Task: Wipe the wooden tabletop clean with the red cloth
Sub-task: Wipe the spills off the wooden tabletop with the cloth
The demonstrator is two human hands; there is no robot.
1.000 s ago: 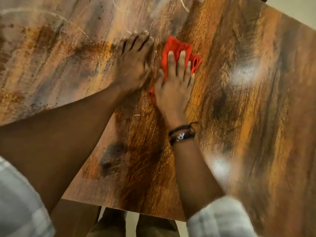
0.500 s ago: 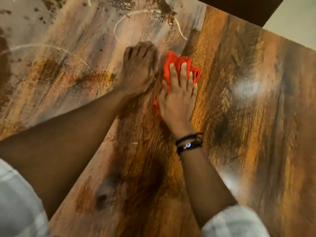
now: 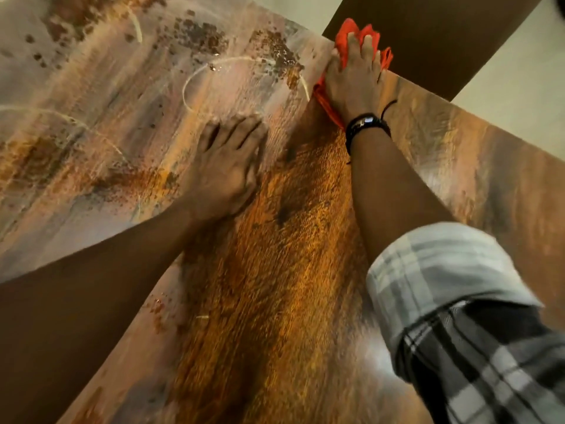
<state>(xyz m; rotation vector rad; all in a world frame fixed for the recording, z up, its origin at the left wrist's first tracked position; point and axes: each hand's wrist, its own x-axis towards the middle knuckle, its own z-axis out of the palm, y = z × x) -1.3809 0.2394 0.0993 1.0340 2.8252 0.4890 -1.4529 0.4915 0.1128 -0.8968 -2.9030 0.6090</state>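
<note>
Since the frame half a second back, the right hand (image 3: 354, 81) has slid the red cloth (image 3: 345, 33) away from the left hand (image 3: 229, 169) and up to the far edge of the wooden tabletop (image 3: 275, 270). From my end the right palm lies on the cloth with the fingers stretched out straight, pressing it down. The bunched fabric sticks out past the fingertips and over the edge, and a strip trails back beside the wrist. The left hand is apart from it, laid flat on the bare wood, fingers relaxed and holding nothing.

A black bracelet (image 3: 365, 127) circles the right wrist, with a rolled plaid sleeve (image 3: 458, 301) further up that arm. Left of the hands the wood is dull and hazy, with brown specks (image 3: 198, 35) and pale curved streaks (image 3: 189, 84). Between the arms it shows clean orange grain. Past the far edge I see a dark panel (image 3: 428, 35) and pale floor (image 3: 519, 81).
</note>
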